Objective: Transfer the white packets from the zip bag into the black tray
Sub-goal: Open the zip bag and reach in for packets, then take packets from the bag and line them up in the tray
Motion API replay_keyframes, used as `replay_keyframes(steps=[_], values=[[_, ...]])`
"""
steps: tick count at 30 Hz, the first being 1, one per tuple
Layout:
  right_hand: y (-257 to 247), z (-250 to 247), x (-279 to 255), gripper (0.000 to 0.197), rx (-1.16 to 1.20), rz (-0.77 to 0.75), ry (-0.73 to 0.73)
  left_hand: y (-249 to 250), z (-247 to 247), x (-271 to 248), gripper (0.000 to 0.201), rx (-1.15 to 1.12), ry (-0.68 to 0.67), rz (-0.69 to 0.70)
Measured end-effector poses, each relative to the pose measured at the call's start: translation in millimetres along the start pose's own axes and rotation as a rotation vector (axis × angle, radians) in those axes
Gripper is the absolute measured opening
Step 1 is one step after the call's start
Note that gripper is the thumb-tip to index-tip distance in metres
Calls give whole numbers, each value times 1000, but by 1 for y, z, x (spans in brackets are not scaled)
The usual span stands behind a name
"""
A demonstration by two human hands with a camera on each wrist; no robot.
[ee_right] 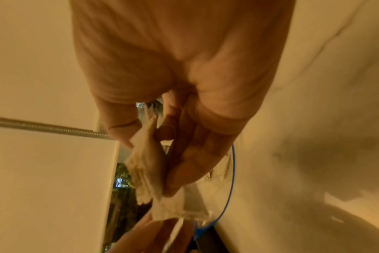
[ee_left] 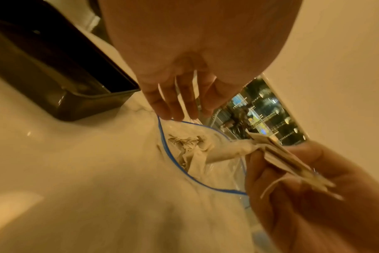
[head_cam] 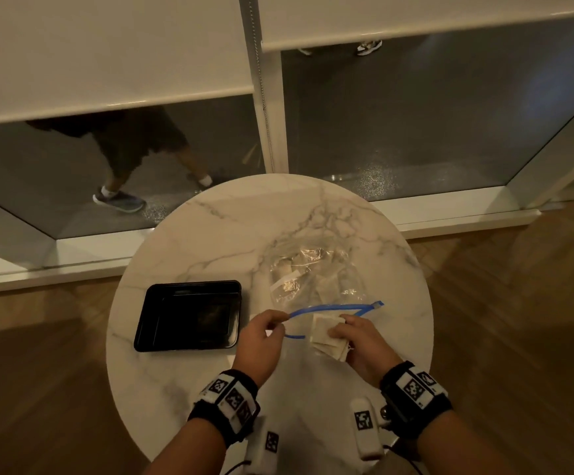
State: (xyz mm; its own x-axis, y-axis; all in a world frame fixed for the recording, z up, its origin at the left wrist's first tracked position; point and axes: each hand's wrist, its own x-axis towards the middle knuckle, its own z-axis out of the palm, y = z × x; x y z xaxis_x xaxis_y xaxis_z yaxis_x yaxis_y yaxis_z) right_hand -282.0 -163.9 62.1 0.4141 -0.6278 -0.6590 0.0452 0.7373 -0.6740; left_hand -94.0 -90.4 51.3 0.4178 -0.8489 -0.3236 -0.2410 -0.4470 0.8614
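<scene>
A clear zip bag with a blue zip rim lies on the round marble table, more white packets still inside it. My left hand pinches the rim of the zip bag at its left end and holds the mouth apart. My right hand grips a bunch of white packets just outside the bag's mouth; the same packets sit between thumb and fingers in the right wrist view. The black tray stands to the left of both hands with nothing visible in it.
The table edge curves close around the tray and bag. Behind the table runs a low glass wall with white blinds; a passer-by's legs show through it. Wooden floor surrounds the table.
</scene>
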Motion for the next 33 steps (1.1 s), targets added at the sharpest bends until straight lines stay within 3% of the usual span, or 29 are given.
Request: replay_keyframes(steps=[2, 4, 8, 11, 15, 24, 33], values=[[-2, -1, -5, 36, 100, 1, -92, 10, 4, -7, 16, -229, -96, -229], [-5, 2, -11, 46, 146, -2, -180, 21, 8, -15, 33, -406, -203, -424], [-6, 12, -19, 23, 102, -28, -188, 34, 14, -28, 48, -732, -318, -590], [-3, 14, -18, 21, -36, -63, -131, 37, 15, -34, 49, -855, -368, -562], [-1, 16, -18, 23, -130, -61, -123, 30, 8, -38, 31, -701, -308, -437], [6, 53, -18, 36, -158, -25, -211, 4, -35, -39, 25, -608, -257, -224], [25, 108, -8, 34, -234, -8, -248, -12, -92, -47, 22, -466, -142, -240]])
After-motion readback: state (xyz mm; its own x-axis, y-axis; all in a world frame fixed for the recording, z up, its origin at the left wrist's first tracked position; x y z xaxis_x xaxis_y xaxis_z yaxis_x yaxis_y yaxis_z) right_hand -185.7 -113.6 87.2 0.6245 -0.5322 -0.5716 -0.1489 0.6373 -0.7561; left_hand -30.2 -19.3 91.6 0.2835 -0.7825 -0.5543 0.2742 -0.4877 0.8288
